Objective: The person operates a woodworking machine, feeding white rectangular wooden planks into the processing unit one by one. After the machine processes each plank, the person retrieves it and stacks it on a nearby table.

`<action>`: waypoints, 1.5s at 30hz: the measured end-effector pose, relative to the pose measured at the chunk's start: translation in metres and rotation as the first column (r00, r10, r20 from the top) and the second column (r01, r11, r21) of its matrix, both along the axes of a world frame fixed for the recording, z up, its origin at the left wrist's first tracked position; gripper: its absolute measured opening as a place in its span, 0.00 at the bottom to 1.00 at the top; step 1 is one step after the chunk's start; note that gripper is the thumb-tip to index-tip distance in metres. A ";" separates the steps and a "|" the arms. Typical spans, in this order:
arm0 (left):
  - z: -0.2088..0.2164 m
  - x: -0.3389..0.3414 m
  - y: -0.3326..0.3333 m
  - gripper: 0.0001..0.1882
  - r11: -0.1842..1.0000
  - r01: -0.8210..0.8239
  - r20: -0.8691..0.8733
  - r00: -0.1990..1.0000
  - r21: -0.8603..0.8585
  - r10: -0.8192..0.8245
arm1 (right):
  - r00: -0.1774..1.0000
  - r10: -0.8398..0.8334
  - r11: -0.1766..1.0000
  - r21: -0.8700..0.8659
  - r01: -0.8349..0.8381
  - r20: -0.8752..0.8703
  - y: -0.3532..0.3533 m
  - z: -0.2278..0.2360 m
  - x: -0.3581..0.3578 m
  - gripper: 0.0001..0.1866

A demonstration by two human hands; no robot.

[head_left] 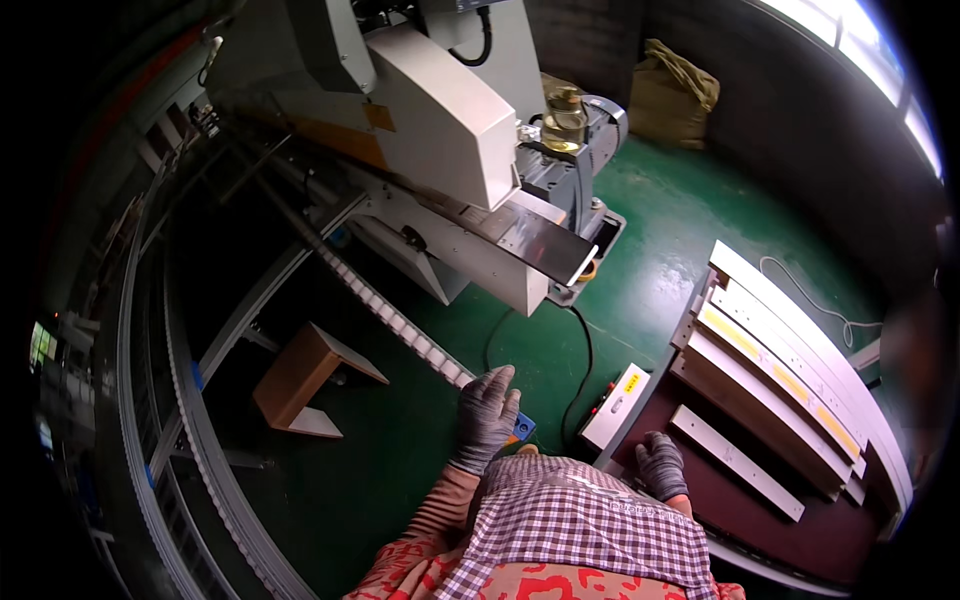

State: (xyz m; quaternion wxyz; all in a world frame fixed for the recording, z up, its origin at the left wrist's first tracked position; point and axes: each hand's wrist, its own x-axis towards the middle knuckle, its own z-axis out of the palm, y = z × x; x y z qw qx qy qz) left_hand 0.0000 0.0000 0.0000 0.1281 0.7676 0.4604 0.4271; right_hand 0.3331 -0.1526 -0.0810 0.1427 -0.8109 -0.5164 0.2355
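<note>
My left hand (487, 418), in a grey knitted glove, is at the near end of a roller rail (400, 325) with white rollers. Its fingers are loosely bent and a little apart, with nothing seen in them; whether it touches the rail end I cannot tell. My right hand (660, 466), also gloved, is over the near left part of a dark red tabletop (735, 515). Its fingers are slightly curled, and I see nothing held. Just right of it lies a narrow white board strip (737, 462). Beyond that, several longer white boards (775, 375) are stacked, some with yellow strips.
A large grey-white machine (435, 100) stands ahead, its metal ledge (545, 245) jutting out. Left is a curved roller conveyor (205, 455). A brown angled panel piece (300, 380) sits below the rail. A white control box (615, 405) and black cable (588, 345) are beside the table.
</note>
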 end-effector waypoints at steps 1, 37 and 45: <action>-0.008 0.006 -0.003 0.22 0.999 -0.032 0.023 0.999 -0.015 0.033 | 0.995 0.063 0.996 -0.073 -0.057 0.083 -0.004 0.011 0.010 0.17; 0.009 -0.183 0.136 0.38 0.864 -0.503 -0.085 0.860 0.025 0.504 | 0.951 -0.025 0.894 -0.418 0.159 0.308 0.051 0.020 -0.078 0.33; 0.009 -0.196 0.152 0.39 0.862 -0.507 -0.060 0.860 -0.007 0.506 | 0.942 -0.031 0.908 -0.385 0.165 0.333 0.045 0.016 -0.080 0.32</action>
